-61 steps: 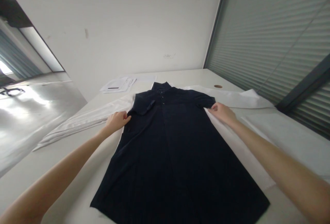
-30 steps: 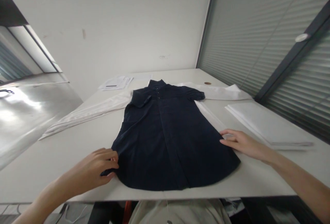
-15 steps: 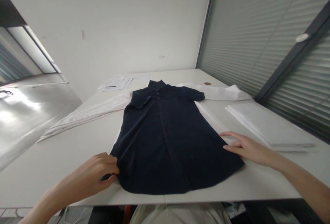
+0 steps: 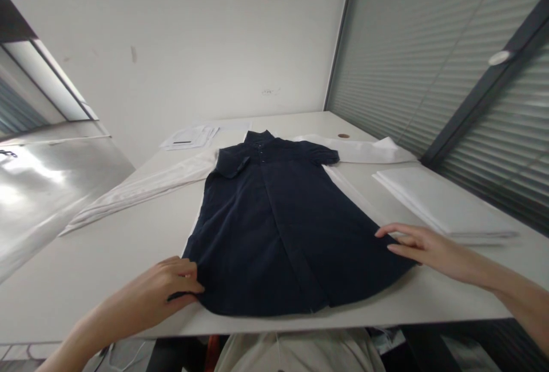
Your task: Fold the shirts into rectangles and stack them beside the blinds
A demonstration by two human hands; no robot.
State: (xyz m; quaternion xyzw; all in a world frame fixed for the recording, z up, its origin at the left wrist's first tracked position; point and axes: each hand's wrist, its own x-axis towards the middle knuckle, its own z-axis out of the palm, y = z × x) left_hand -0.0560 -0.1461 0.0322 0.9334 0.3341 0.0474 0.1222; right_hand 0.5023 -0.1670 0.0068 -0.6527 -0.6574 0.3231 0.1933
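A dark navy short-sleeved shirt (image 4: 266,229) lies spread on the white table (image 4: 141,246), its collar at the far end and its hem near the front edge. Beneath it is a white garment, whose left sleeve (image 4: 146,189) and right sleeve (image 4: 373,151) stretch out to the sides. My left hand (image 4: 165,289) is closed on the navy shirt's lower left corner, a bit of dark cloth showing between thumb and fingers. At the lower right edge, my right hand (image 4: 422,246) touches the shirt with thumb and fingers apart.
Folded white cloth (image 4: 441,198) rests at the right. Papers (image 4: 191,136) lie at the back left, and a round brown spot (image 4: 343,136) shows at the back right. A wall stands behind the table, with blinds (image 4: 412,63) along the right.
My right hand has moved a little outward to the right, and the shirt's lower right side has spread that way with it. My left hand remains at the left corner.
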